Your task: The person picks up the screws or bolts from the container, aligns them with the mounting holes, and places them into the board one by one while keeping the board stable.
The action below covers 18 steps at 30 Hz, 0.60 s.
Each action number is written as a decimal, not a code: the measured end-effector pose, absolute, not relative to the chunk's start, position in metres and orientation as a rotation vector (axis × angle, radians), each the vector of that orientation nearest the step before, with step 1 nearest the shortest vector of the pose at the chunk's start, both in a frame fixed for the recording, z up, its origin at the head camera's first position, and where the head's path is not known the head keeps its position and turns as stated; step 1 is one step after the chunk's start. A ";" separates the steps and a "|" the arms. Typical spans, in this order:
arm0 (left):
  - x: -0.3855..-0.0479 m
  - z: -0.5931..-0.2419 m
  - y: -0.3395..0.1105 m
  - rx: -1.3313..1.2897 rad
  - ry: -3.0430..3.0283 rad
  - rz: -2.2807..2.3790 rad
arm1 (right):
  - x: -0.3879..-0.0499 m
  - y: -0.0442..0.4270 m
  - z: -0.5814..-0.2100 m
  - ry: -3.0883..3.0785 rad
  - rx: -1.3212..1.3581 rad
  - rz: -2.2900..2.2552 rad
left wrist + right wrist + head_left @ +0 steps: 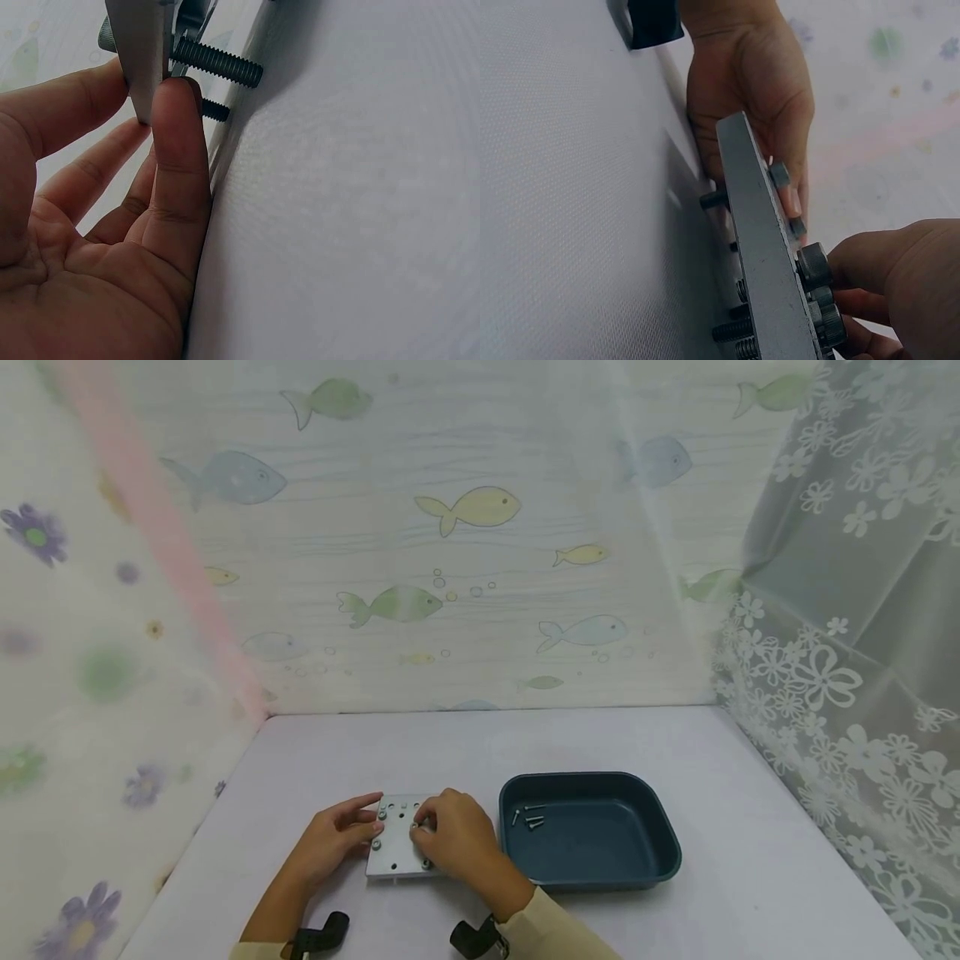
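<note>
A silver metal plate [390, 856] with holes and several screws in it is held by its left edge in my left hand [330, 842], thumb on top. In the left wrist view, fingers of the left hand [112, 247] reach beneath the plate [141, 56], beside a threaded screw [221, 63] that sticks out below. My right hand [459, 839] is over the plate's right part and pinches a screw there. From the right wrist, the right hand [904, 277] touches a knurled screw head [815, 265] on the plate [761, 247]; its fingertips are partly hidden.
A dark blue tray [592, 887] stands just right of the plate, with several small screws [534, 823] at its left inside. The white table [450, 743] meets a fish-patterned curtain [480, 635] behind and a lace curtain [847, 693] at the right.
</note>
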<state>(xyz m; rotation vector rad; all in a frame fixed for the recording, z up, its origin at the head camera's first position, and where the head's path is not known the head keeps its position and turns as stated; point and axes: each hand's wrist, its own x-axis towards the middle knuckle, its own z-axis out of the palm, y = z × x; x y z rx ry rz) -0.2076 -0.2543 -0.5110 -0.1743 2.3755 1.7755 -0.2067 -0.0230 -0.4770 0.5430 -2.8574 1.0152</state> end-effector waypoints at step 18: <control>-0.208 -0.515 -0.255 -0.165 2.384 1.787 | -0.202 -0.026 -0.466 -2.853 0.607 0.918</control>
